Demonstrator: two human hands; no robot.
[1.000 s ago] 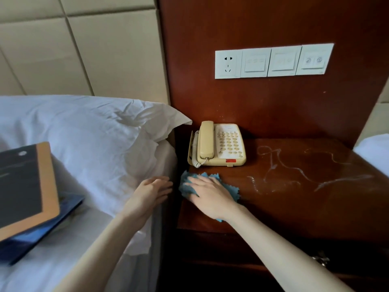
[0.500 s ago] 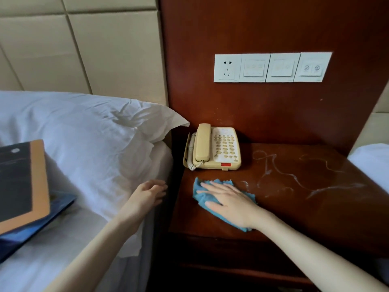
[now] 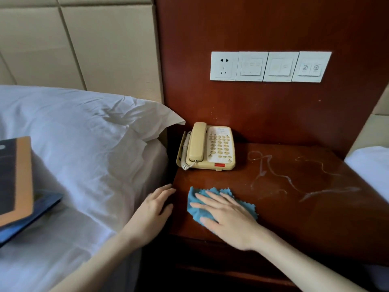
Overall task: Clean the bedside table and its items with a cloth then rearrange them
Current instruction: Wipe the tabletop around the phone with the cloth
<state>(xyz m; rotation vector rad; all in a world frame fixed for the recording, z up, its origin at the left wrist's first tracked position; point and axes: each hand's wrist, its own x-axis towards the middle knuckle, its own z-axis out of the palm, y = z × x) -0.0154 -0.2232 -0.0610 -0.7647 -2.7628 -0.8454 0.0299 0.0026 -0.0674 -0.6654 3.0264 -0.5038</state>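
The dark red wooden bedside table (image 3: 315,211) carries a cream telephone (image 3: 208,147) at its back left. White smear marks (image 3: 280,175) trail across the tabletop's middle and right. My right hand (image 3: 226,213) lies flat, fingers spread, pressing a blue cloth (image 3: 195,204) onto the table's front left. My left hand (image 3: 155,207) rests open against the table's left edge, beside the mattress, holding nothing.
A white pillow (image 3: 84,131) and bed lie to the left, with a dark board with an orange border (image 3: 14,178) on a blue folder (image 3: 37,213). A row of a socket and switches (image 3: 270,66) is on the wood panel. Another white bed (image 3: 370,167) is at the right.
My right hand slid the cloth right from the table's left edge, then back a little leftward. My left hand moved up to touch the table's edge.
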